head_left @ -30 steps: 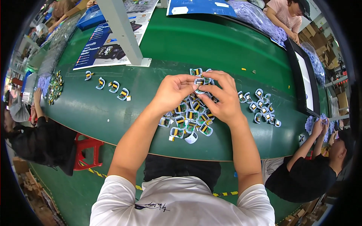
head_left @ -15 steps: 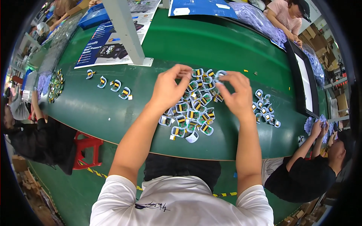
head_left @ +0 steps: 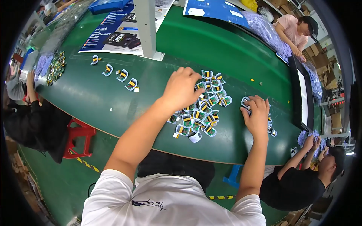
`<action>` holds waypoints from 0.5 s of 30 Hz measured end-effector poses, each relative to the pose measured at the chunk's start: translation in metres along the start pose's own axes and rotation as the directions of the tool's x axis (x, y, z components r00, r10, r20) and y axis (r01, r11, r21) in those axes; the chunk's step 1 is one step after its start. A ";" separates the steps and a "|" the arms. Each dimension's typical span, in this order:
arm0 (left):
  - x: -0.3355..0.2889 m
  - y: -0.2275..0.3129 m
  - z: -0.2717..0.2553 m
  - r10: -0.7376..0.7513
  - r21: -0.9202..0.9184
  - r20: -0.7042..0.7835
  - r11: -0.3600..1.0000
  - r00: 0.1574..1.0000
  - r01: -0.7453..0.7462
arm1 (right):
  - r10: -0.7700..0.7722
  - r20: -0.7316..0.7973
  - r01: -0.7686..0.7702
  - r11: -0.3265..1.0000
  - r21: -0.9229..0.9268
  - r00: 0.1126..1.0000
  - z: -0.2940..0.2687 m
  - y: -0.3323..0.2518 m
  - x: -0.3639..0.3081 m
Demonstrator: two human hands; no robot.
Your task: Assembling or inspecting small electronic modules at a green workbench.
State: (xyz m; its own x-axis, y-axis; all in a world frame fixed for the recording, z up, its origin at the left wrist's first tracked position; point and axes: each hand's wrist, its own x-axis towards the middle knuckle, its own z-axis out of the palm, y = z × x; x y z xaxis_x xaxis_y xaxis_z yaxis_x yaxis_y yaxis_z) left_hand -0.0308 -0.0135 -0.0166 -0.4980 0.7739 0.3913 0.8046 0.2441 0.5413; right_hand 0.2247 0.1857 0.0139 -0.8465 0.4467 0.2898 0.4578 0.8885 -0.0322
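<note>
Small green circuit pieces (head_left: 200,113) with yellow-black ends lay heaped mid-table on the green table (head_left: 94,98), directly in front of the person. Change over the last second: both hands were together over the heap, then split. Left hand (head_left: 181,88) sat on the heap's upper left edge, fingers curled down onto pieces, fingertips touching them; couldn't tell if any piece was actually pinched. Right hand (head_left: 257,115) had moved off to the right, onto the smaller cluster (head_left: 270,130) by the dark tray (head_left: 301,98), fingers bent over a piece at its upper left, likely gripping one, not confirmed. My read: work shifted from one pile to handling two piles at once. A row of four loose pieces (head_left: 113,71) stayed put, far left, well apart. White post (head_left: 145,26) stood behind. Co-workers' hands at the right edge stayed clear of both piles.
</note>
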 end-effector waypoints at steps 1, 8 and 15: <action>0.000 0.002 0.003 0.019 -0.023 0.019 1.000 1.000 -0.019 | -0.002 -0.004 0.002 1.000 -0.002 1.000 -0.003 0.000 0.002; 0.003 0.009 -0.001 0.072 -0.120 0.112 0.991 0.991 -0.058 | -0.072 -0.183 0.108 0.974 0.198 0.980 -0.012 -0.030 0.042; 0.009 0.016 0.000 -0.049 -0.238 0.004 0.970 0.999 0.048 | 0.007 -0.444 0.241 0.832 0.500 0.896 0.037 -0.069 0.060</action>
State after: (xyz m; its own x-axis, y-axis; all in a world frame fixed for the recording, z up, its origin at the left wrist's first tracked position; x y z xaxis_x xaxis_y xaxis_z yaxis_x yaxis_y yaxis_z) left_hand -0.0223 -0.0023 -0.0046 -0.5352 0.7634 0.3616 0.6796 0.1350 0.7211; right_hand 0.1322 0.1549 -0.0014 -0.6346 0.3595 0.6842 0.0405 0.8995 -0.4350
